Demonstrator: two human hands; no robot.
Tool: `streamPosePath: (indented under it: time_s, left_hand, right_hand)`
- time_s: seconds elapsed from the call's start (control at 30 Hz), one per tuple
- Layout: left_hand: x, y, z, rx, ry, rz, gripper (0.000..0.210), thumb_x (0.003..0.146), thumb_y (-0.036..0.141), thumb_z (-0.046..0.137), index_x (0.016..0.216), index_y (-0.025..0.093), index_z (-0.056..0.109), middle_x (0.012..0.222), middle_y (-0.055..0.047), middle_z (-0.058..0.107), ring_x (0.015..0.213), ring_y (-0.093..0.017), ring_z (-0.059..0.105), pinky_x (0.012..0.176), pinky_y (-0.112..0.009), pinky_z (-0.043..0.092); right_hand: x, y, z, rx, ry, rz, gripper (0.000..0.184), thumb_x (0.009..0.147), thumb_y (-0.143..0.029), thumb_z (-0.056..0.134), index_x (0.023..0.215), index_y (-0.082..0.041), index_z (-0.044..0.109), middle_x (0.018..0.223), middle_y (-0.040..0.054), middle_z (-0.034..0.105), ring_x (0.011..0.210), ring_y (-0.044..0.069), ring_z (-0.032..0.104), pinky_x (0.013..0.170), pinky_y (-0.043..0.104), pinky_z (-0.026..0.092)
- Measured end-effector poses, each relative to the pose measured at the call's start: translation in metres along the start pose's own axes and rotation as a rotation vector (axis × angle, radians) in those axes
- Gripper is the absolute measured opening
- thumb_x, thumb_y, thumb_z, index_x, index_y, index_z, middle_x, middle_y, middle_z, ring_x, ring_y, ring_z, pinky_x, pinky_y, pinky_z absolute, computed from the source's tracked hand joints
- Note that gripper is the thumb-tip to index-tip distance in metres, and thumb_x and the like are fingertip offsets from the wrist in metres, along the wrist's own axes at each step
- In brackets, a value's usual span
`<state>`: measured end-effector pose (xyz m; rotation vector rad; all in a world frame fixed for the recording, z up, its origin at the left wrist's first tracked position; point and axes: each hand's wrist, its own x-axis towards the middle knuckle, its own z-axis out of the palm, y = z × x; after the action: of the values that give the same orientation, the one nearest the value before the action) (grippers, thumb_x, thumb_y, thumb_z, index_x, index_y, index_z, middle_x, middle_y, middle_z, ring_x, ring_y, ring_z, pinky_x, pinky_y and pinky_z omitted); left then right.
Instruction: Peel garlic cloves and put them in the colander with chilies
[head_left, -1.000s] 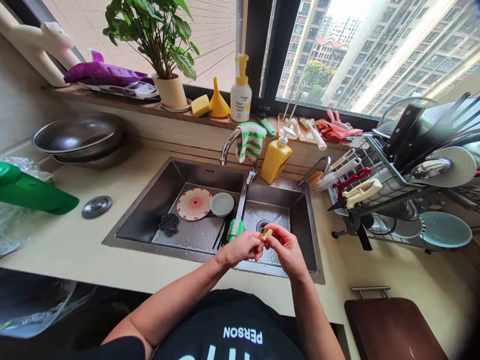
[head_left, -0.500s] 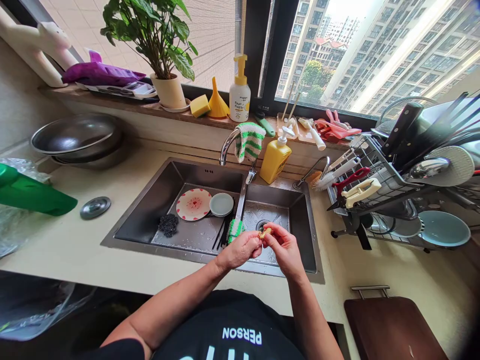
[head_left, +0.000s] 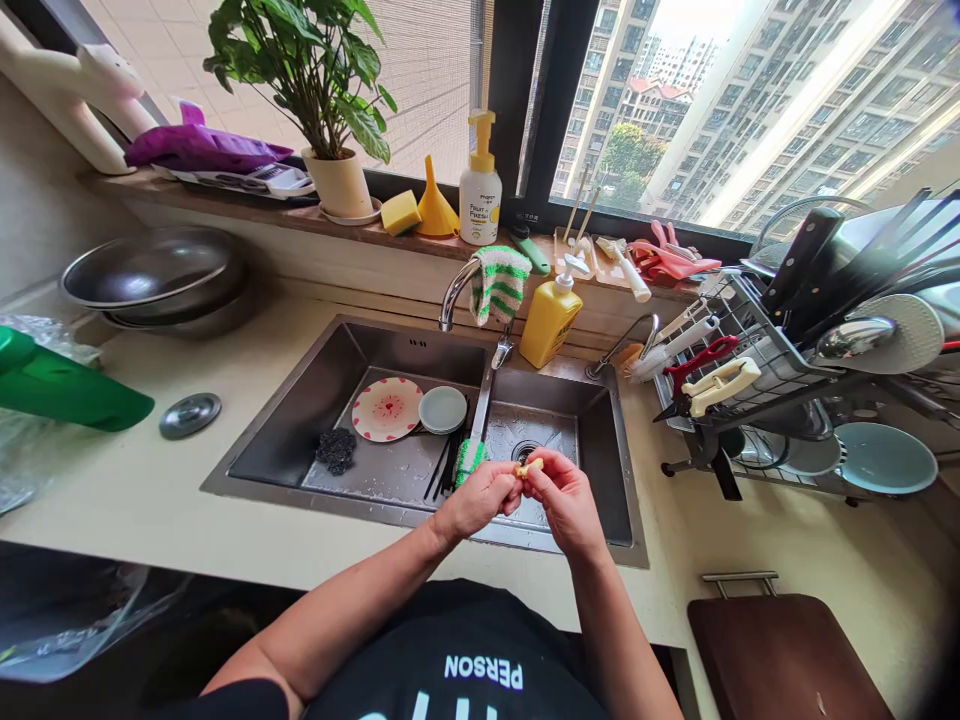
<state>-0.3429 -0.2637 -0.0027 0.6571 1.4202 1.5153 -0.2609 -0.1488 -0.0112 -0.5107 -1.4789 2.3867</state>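
Over the right sink basin [head_left: 615,470], both hands meet at a small yellowish, knobbly piece like ginger [head_left: 529,466]. My left hand [head_left: 486,495] is closed, its thumb and bent fingers pinching the piece's left end. From the other side, my right hand [head_left: 568,500] grips it between thumb and fingertips. The fingers cover much of the piece. Just left of my left hand, a green-and-white cloth [head_left: 471,460] hangs over the sink divider. Below the hands, the drain [head_left: 525,452] is partly hidden.
The left basin holds a red-patterned plate [head_left: 387,408], a small pale bowl [head_left: 442,410], dark chopsticks [head_left: 439,470] and a black scrubber [head_left: 337,451]. Behind stand the faucet [head_left: 450,300] and a yellow pump bottle [head_left: 551,322]. A dish rack [head_left: 750,370] and a brown board [head_left: 787,660] are at right.
Both hands stay in place over the right basin. The fingers and the yellowish piece shift very slightly between them.
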Motion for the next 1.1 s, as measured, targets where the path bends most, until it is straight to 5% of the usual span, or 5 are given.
streamPosePath:
  time_s: [0.17,0.4,0.63,0.83,1.1]
  left_hand:
    - [-0.001,0.007,-0.001,-0.056,-0.025,-0.049,0.014,0.073,0.028,0.04,0.064,0.017,0.04,0.051,0.004,0.042,0.043,-0.007,0.025,0.042,-0.021,0.018]
    - [-0.001,0.006,0.001,0.046,0.022,-0.009,0.028,0.081,0.041,0.039,0.069,0.016,0.045,0.052,0.004,0.04,0.045,-0.007,0.028,0.043,-0.022,0.02]
    - [-0.006,0.001,-0.003,-0.071,-0.001,0.04,0.025,0.082,0.034,0.039,0.064,0.017,0.039,0.052,0.003,0.045,0.041,-0.006,0.023,0.042,-0.022,0.016]
    - [-0.006,-0.004,-0.005,-0.005,0.129,0.159,0.052,0.088,0.043,0.034,0.042,0.018,0.033,0.04,0.001,0.04,0.04,-0.006,0.03,0.045,-0.023,0.024]
    - [-0.008,0.0,0.002,-0.138,-0.033,-0.017,0.022,0.077,0.031,0.044,0.061,0.016,0.045,0.052,0.002,0.05,0.037,-0.004,0.022,0.038,-0.021,0.012]
  right_hand:
    - [-0.002,-0.001,0.001,0.062,-0.023,0.019,0.026,0.073,-0.032,0.072,0.094,-0.024,0.059,0.072,-0.0029,0.057,0.061,0.011,0.053,0.06,0.025,0.046]
    - [-0.004,-0.005,0.004,-0.165,0.012,-0.113,0.018,0.069,-0.03,0.075,0.076,-0.02,0.062,0.072,-0.0014,0.055,0.062,0.011,0.05,0.059,0.024,0.044]
    - [-0.002,-0.001,0.0,0.172,0.03,0.07,0.023,0.068,-0.035,0.076,0.077,-0.02,0.06,0.07,-0.0026,0.057,0.058,0.009,0.049,0.056,0.022,0.044]
    - [-0.002,-0.004,-0.001,0.243,0.041,0.154,0.026,0.064,-0.034,0.08,0.075,-0.019,0.062,0.075,-0.0015,0.06,0.062,0.008,0.054,0.058,0.021,0.048]
    - [-0.005,0.004,-0.001,-0.014,0.049,-0.038,0.022,0.067,-0.036,0.077,0.079,-0.02,0.068,0.077,0.0013,0.065,0.069,0.014,0.058,0.069,0.03,0.05]
